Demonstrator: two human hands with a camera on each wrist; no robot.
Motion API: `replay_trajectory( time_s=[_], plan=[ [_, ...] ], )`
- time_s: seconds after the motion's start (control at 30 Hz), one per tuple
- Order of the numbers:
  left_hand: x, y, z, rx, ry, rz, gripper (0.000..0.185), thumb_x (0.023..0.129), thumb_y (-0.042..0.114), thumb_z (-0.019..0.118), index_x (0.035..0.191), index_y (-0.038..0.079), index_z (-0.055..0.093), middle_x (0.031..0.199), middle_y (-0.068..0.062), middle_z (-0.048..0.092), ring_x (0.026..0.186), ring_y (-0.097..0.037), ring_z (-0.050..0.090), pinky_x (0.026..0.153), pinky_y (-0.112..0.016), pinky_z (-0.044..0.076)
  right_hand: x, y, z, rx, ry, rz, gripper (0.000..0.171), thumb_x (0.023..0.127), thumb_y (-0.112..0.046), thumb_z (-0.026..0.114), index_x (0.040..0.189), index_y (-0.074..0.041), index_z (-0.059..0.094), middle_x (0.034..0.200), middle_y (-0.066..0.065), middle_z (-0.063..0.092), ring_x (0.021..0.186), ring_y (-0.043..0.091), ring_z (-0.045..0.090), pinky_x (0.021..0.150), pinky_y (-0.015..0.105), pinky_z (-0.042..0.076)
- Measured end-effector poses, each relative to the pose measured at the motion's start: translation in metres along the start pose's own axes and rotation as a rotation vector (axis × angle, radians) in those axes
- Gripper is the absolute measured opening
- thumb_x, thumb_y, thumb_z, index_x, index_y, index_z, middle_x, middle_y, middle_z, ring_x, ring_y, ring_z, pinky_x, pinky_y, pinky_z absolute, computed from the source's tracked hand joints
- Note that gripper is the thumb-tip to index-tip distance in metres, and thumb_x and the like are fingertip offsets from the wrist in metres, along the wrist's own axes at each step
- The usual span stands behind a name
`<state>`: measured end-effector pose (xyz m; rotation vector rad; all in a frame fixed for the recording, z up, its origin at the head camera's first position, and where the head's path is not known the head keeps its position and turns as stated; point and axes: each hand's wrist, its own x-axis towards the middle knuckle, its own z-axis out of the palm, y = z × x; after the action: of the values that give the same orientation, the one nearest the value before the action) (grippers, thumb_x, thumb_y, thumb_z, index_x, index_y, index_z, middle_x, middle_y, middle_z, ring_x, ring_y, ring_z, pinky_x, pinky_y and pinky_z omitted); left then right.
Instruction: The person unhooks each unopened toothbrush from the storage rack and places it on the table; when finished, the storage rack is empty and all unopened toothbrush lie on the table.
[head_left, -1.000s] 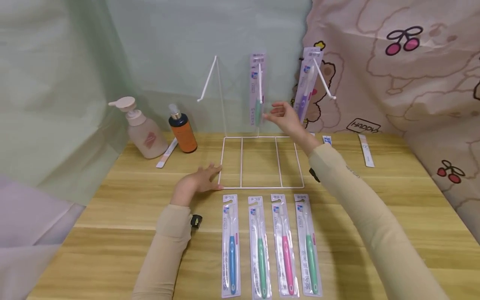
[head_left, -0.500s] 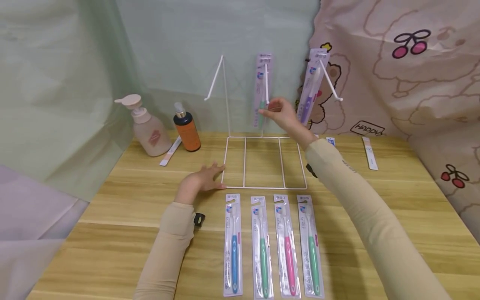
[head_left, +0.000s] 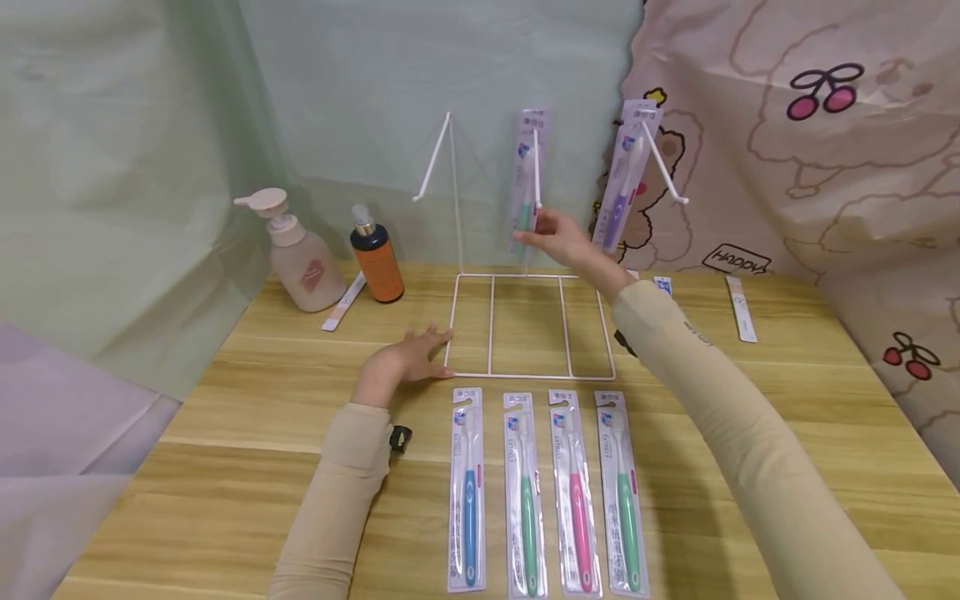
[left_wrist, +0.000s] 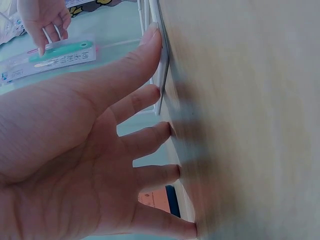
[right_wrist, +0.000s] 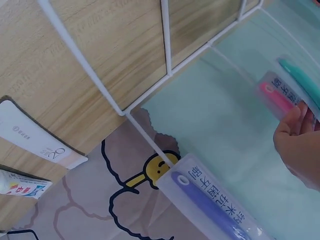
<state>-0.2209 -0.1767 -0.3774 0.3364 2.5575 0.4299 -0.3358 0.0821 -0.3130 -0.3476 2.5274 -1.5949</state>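
A white wire rack [head_left: 491, 329] stands on the table with raised hooks. My left hand [head_left: 405, 358] spreads over the rack's left side. In the left wrist view its thumb [left_wrist: 150, 42] touches the wire, and the other fingertips reach the tabletop. My right hand [head_left: 561, 237] is at a packaged green toothbrush [head_left: 523, 212] hanging on the middle hook, one digit touching its lower part. A packaged pink toothbrush [right_wrist: 274, 95] hangs behind it. At the right hook hangs a packaged purple toothbrush [head_left: 618, 196]. No toothbrush is seen on the left hook [head_left: 432, 158].
Several packaged toothbrushes lie in front of the rack: blue [head_left: 469, 517], pink [head_left: 579, 517], and green ones [head_left: 628, 517]. A pink pump bottle [head_left: 307, 267] and an orange bottle [head_left: 378, 262] stand left. Flat white packets [head_left: 741, 310] and a tube [right_wrist: 22, 184] lie nearby.
My right hand has closed in on the hanging green toothbrush and then slid slightly lower along it. My left hand stays at the rack. The whole head view has shifted a little.
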Motion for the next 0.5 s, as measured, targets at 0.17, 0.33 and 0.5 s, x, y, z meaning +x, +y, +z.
replay_trajectory(
  time_s=[0.17, 0.33, 0.5],
  plan=[
    [0.0, 0.0, 0.001, -0.005, -0.001, 0.002, 0.076, 0.091, 0.039, 0.058, 0.15, 0.014, 0.018, 0.154, -0.02, 0.003, 0.137, -0.05, 0.001, 0.106, -0.067, 0.01, -0.003, 0.003, 0.002, -0.041, -0.028, -0.063, 0.04, 0.091, -0.021, 0.061, 0.126, -0.003, 0.055, 0.12, 0.017, 0.06, 0.111, 0.027, 0.056, 0.099, 0.038, 0.043],
    [0.0, 0.0, 0.0, -0.001, 0.001, -0.007, 0.076, 0.09, 0.04, 0.058, 0.15, 0.015, 0.018, 0.155, -0.019, 0.003, 0.138, -0.049, 0.001, 0.107, -0.065, 0.01, -0.01, 0.004, 0.004, -0.081, -0.061, -0.117, 0.038, 0.092, -0.019, 0.06, 0.125, -0.002, 0.054, 0.118, 0.017, 0.061, 0.107, 0.027, 0.058, 0.096, 0.038, 0.045],
    [0.001, -0.002, 0.001, -0.007, -0.001, -0.015, 0.077, 0.09, 0.041, 0.058, 0.15, 0.016, 0.018, 0.155, -0.018, 0.002, 0.138, -0.048, -0.001, 0.107, -0.066, 0.009, -0.013, 0.0, 0.008, -0.128, -0.051, -0.131, 0.035, 0.091, -0.021, 0.061, 0.121, -0.002, 0.057, 0.113, 0.017, 0.063, 0.103, 0.027, 0.06, 0.092, 0.038, 0.047]
  ],
)
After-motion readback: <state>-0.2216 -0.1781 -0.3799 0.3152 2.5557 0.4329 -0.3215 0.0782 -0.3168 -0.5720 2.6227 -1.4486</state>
